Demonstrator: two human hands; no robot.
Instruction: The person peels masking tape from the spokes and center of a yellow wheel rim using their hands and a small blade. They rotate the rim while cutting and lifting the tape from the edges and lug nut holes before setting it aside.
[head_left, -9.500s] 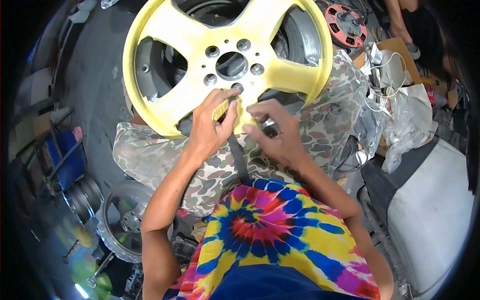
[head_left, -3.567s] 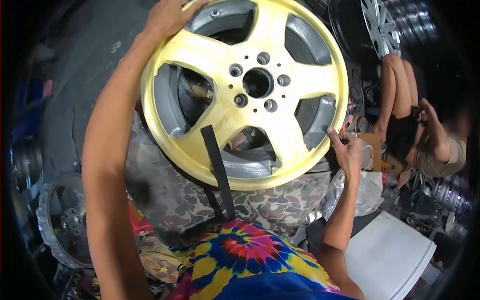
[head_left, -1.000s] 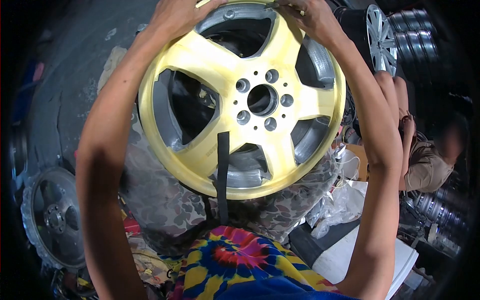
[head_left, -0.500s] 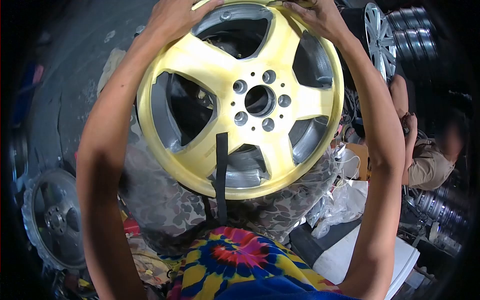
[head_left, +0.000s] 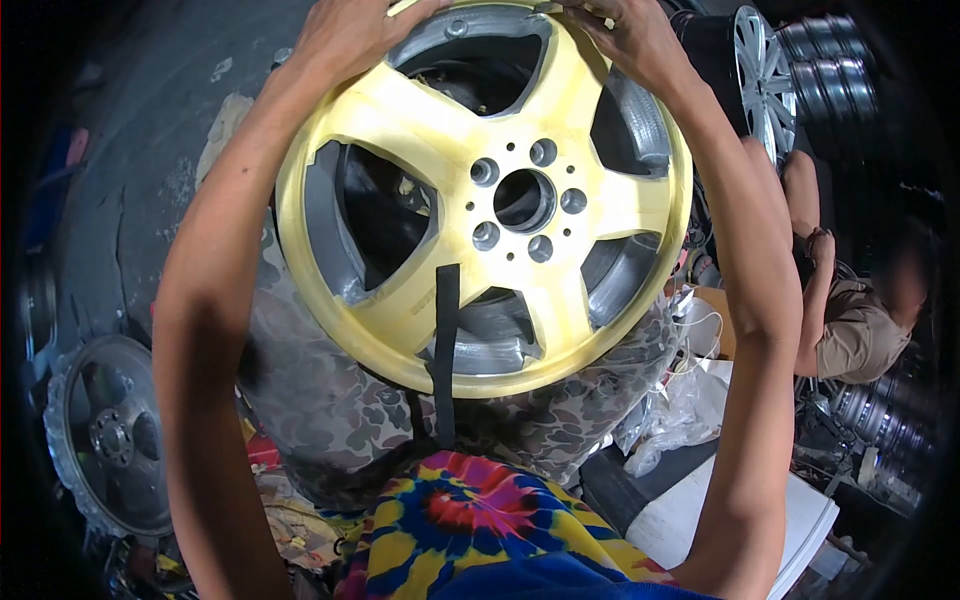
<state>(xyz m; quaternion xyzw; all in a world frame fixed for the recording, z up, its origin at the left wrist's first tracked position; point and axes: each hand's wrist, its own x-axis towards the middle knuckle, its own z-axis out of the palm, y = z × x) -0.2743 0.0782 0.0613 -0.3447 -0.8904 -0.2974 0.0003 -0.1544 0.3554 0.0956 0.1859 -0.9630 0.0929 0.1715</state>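
Observation:
A wheel rim [head_left: 480,140] with a pale yellow face and bare grey metal inside its openings lies over my lap, on camouflage trousers [head_left: 340,420]. My left hand [head_left: 365,30] grips the rim's far edge at the upper left, its fingertips partly cut off by the frame's top. At the upper right, my right hand [head_left: 625,35] is closed on the far edge, with darkened fingers bent over it. A black strap [head_left: 446,340] hangs over the near edge of the rim.
A grey wheel [head_left: 112,435] stands at the lower left. Another person [head_left: 865,325] sits at the right, near a silver wheel [head_left: 765,80] and stacked rims [head_left: 835,90]. Plastic bags [head_left: 665,420] and a white box [head_left: 675,515] lie at the lower right.
The rim has shifted very slightly to the right. My right hand has moved a little left along the far edge, its fingers more bent. My left hand is almost unchanged.

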